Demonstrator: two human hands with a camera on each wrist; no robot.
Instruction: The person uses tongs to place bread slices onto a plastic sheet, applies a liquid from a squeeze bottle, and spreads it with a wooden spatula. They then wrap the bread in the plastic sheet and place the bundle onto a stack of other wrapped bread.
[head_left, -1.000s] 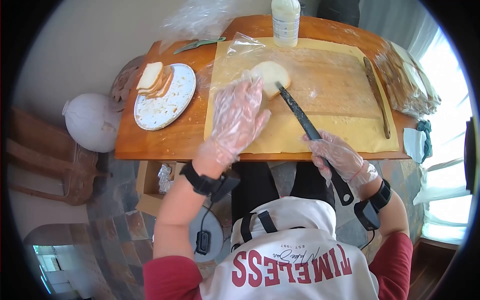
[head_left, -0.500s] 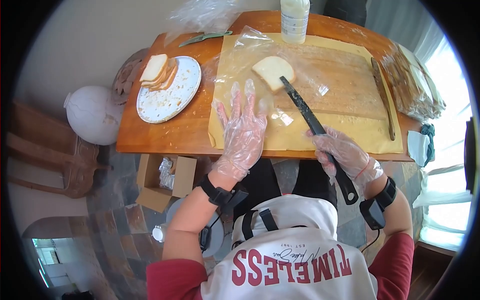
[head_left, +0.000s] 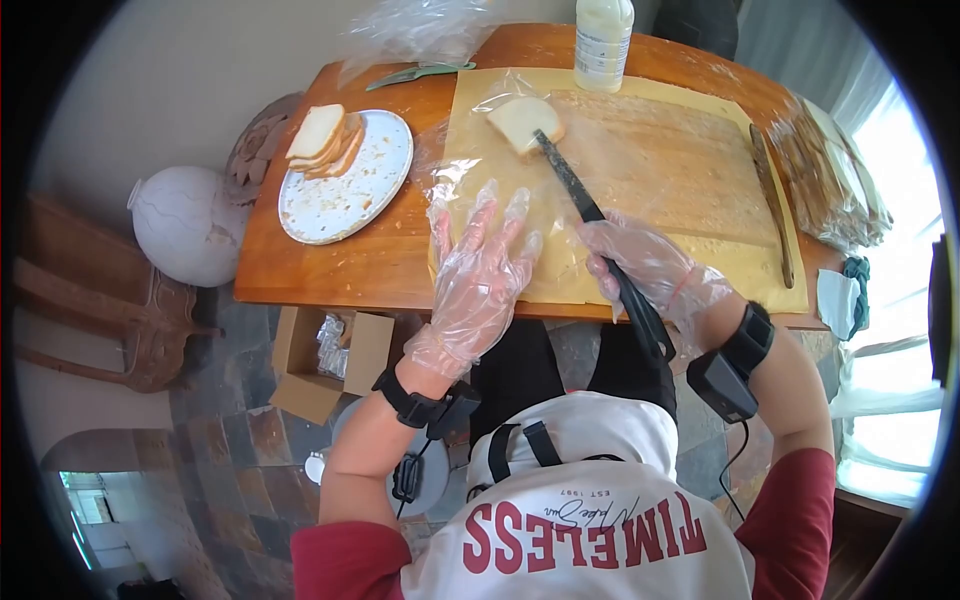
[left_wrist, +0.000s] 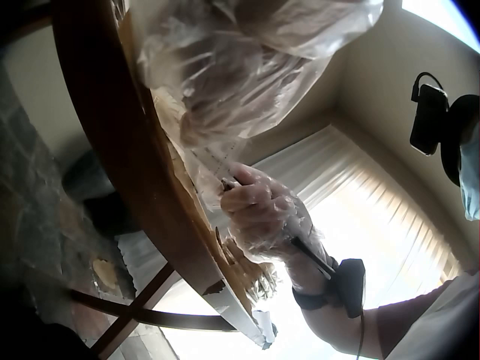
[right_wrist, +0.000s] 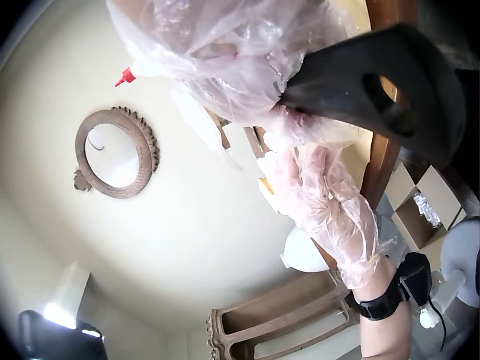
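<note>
My right hand (head_left: 645, 262), in a clear plastic glove, grips a long black tool (head_left: 575, 182) whose far tip touches a white bread slice (head_left: 522, 122). The slice lies at the upper left of the yellow sheet (head_left: 590, 275), with clear film (head_left: 470, 150) around it. My gloved left hand (head_left: 480, 280) is spread palm down over the film near the sheet's front left part. In the left wrist view the right hand (left_wrist: 262, 210) has its fingers curled round the handle. The right wrist view shows the handle's wide holed end (right_wrist: 375, 86) and the left hand (right_wrist: 322, 199) beyond.
A round plate (head_left: 345, 215) with stacked bread slices (head_left: 325, 140) stands at the left. At the back are a green-handled tool (head_left: 420, 74), crumpled plastic (head_left: 420, 35) and a bottle (head_left: 602, 50). A long brown strip (head_left: 770, 200) and bagged items (head_left: 835, 175) lie at the right.
The slice first shifted slightly right, then went left and away from me with the tool's tip. My left hand drew back from beside the slice and spread its fingers; my right hand moved left.
</note>
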